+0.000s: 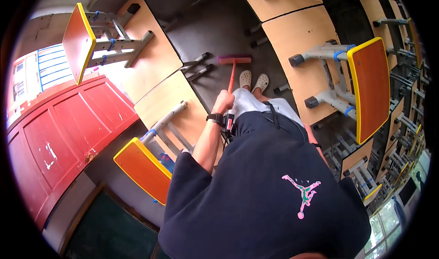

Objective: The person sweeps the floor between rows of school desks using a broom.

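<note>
My left hand [224,101], with a black watch on the wrist, is closed around the orange-red handle [232,77] of a broom. Its wide pink-red head [235,59] rests on the dark floor beyond my feet, with purple bristles along the far edge. Partly hidden by the shorts and shirt, my right hand [309,132] hangs beside my right hip, a dark band on its wrist; its fingers are not visible. Cream clogs [245,78] are on my feet, just to the right of the broom handle.
Rows of wooden desks [295,36] flank the aisle. Upturned stools with orange seats and yellow edges rest on them, one at left [142,171] and another at right [372,91]. Metal desk legs [199,66] reach into the aisle. A red door [72,115] and dark board [109,228] are at left.
</note>
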### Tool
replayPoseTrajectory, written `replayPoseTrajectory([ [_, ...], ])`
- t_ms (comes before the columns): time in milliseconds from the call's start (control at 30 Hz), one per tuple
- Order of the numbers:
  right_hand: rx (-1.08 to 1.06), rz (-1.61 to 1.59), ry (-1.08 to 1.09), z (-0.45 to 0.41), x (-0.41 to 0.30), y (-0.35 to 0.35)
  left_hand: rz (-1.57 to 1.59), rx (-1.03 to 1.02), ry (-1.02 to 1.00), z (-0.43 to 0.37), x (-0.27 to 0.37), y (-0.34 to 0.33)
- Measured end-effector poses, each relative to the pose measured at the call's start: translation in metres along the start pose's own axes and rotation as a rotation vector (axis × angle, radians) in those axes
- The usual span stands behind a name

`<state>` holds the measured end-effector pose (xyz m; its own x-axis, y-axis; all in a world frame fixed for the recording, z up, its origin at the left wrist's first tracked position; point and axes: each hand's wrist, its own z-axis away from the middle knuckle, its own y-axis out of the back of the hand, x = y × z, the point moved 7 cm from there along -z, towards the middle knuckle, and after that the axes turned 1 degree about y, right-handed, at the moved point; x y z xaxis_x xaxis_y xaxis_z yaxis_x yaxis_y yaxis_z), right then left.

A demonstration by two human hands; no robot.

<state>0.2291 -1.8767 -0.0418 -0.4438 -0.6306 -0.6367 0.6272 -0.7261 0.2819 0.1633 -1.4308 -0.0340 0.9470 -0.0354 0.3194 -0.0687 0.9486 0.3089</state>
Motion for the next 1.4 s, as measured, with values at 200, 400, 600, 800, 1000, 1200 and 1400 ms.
replayPoseTrajectory([
  [200, 0.054, 0.234, -0.017, 0.026, -0.028, -0.005, -0.448, -0.105, -0.356, -0.005, 0.047, -0.018],
  [400, 0.121, 0.089, -0.149, 0.055, 0.002, -0.01, 0.469, -0.333, 0.02, -0.011, 0.085, -0.063],
  [600, 0.158, -0.021, -0.165, 0.079, 0.037, -0.009, 0.576, -0.481, 0.045, -0.039, 0.108, -0.136],
  [800, 0.176, 0.064, -0.179, 0.095, 0.049, 0.0, 0.291, -0.67, -0.218, -0.097, 0.063, -0.216],
  [1000, 0.139, 0.212, -0.145, 0.092, 0.089, 0.018, 0.334, -0.565, -0.01, -0.043, 0.026, -0.184],
  [1200, 0.214, 0.277, -0.139, 0.087, 0.169, 0.056, 0.145, -0.405, 0.08, 0.01, -0.008, -0.17],
  [1400, 0.148, -0.061, -0.266, 0.125, 0.239, 0.086, 0.629, -0.419, 0.058, 0.045, -0.033, -0.198],
])
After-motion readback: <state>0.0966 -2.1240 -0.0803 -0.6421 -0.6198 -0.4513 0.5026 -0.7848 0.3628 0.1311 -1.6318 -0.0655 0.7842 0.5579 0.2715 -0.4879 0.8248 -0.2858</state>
